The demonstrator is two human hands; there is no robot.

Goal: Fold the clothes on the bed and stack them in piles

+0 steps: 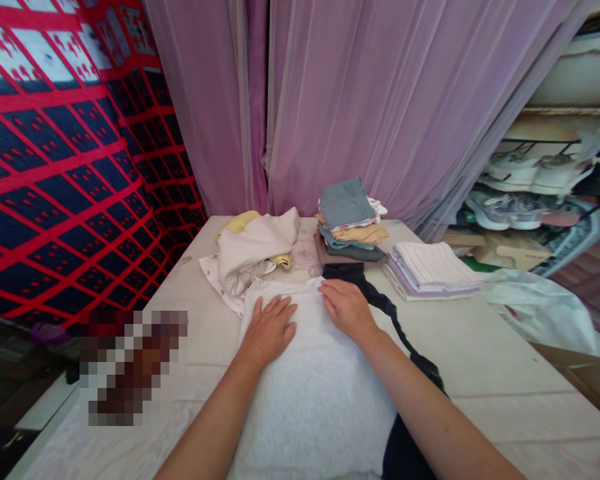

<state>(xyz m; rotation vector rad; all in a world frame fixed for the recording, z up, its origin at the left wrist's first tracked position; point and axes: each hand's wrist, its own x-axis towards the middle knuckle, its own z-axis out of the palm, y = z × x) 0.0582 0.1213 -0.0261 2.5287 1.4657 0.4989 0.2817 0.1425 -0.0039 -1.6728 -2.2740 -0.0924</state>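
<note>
A light grey garment point(325, 400), possibly a shirt, lies spread flat on the covered table point(485, 353) in front of me. My left hand point(271, 328) rests palm down on its upper left part, fingers spread. Near its upper edge, my right hand point(347, 308) lies on the cloth with the fingers close together and slightly bent, and no fold is seen in its grip. Dark fabric point(423, 370) shows along the garment's right side and beyond its top edge. Whether it is a sleeve or a separate piece I cannot tell.
Behind the garment are a loose heap of pale and yellow clothes point(257, 247) and a folded clothes stack point(347, 207). Folded white and lilac cloths point(433, 270) lie to the right. Purple curtains point(370, 100) hang behind; a shoe rack point(535, 173) and plastic bag point(540, 307) stand right.
</note>
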